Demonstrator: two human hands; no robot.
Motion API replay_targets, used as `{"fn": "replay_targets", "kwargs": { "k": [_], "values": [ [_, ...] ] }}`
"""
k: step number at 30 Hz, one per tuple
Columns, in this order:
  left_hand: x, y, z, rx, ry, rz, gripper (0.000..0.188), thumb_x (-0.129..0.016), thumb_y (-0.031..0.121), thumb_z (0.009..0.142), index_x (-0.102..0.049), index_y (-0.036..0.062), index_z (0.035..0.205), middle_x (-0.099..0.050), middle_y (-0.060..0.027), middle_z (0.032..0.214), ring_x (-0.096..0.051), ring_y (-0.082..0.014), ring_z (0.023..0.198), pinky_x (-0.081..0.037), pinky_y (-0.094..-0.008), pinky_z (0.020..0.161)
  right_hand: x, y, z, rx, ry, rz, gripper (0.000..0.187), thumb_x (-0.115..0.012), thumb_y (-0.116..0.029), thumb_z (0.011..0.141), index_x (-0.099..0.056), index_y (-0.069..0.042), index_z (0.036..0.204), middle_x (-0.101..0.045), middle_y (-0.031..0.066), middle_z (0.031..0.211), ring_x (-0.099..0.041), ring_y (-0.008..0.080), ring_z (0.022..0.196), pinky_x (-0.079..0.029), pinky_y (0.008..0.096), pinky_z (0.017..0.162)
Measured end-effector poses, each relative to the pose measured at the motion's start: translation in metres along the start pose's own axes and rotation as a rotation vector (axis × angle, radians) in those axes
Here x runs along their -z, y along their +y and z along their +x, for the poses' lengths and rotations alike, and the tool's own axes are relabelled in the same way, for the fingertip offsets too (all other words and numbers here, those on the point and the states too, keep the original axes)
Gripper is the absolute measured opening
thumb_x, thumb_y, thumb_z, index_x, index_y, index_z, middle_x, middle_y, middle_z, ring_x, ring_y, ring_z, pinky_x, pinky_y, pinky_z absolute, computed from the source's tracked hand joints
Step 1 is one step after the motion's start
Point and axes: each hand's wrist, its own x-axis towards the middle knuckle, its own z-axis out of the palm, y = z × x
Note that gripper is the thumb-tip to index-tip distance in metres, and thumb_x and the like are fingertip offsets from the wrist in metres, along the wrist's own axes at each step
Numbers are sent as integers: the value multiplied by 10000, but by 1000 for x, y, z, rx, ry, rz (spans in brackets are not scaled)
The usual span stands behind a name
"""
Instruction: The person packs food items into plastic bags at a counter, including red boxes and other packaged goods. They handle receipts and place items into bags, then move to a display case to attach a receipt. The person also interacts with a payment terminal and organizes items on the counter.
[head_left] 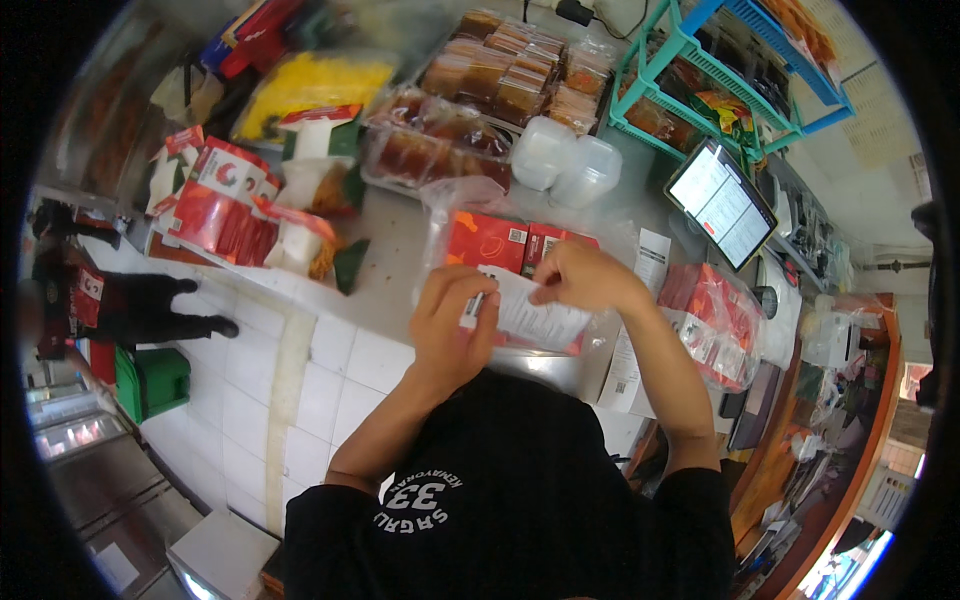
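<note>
A white printed receipt [540, 321] lies over red boxes [476, 238] in front of me, with a clear plastic bag [440, 205] loose around them. My left hand [450, 325] is closed on the receipt's left end, thumb and fingers curled at its edge. From the right, my right hand [585, 275] pinches at the receipt's upper edge, its fingers bent together. Exactly what lies between those right fingertips is partly hidden. The boxes sit near the front edge of the metal counter [385, 290].
White lidded containers [585, 172] and bagged brown sauce packs [435, 145] stand behind the boxes. Filled red-and-white food cartons [225, 195] are at left. To the right are a tablet [722, 203], a long paper strip [652, 258] and bagged red packs [712, 320]. Another person [130, 310] stands far left.
</note>
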Motion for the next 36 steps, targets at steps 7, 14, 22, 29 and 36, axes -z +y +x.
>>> {"fn": "replay_targets", "kwargs": {
  "k": [7, 14, 22, 29, 36],
  "values": [
    [-49, -32, -31, 86, -464, 238, 290, -618, 126, 875, -594, -16, 1127, -584, -215, 1139, -589, -391, 1014, -487, -468, 866, -4, 35, 50, 54, -100, -139, 227, -722, -231, 759, -710, -22, 848, -685, 179, 825, -644, 362, 769, -515, 428, 737],
    [-69, -63, -58, 7, -442, 437, 533, -600, 207, 855, -506, 44, 1354, -354, -235, 1483, -322, -418, 1377, -294, -528, 1110, -96, 9, -18, 26, 485, -539, 503, -553, -201, 882, -457, 52, 1307, -358, 298, 1421, -359, 447, 1325, -390, 498, 1026],
    [-65, -55, -46, 150, -564, 466, 610, -590, 367, 863, -460, 111, 1401, -218, -311, 1521, -189, -533, 1391, -164, -637, 1098, -127, 47, -49, -200, 482, -372, 947, -661, -458, 814, -216, 48, 1480, -164, 235, 1568, -136, 375, 1468, -204, 595, 1109],
    [-78, -54, -36, 337, -536, 402, 697, -552, 454, 887, -364, 145, 1482, -138, -298, 1556, -197, -540, 1377, -112, -676, 1073, -116, 40, -56, -265, 359, -388, 922, -614, -503, 855, -202, 11, 1500, -105, 203, 1589, -100, 347, 1478, -191, 602, 1122],
    [-79, -50, -38, 394, -630, 548, 684, -515, 467, 916, -342, 142, 1492, -119, -301, 1557, -115, -489, 1425, -81, -679, 1080, -98, 37, -69, -243, 298, -338, 862, -591, -465, 890, -209, 23, 1489, -115, 230, 1567, -115, 417, 1448, -216, 598, 1117]
  ]
}}
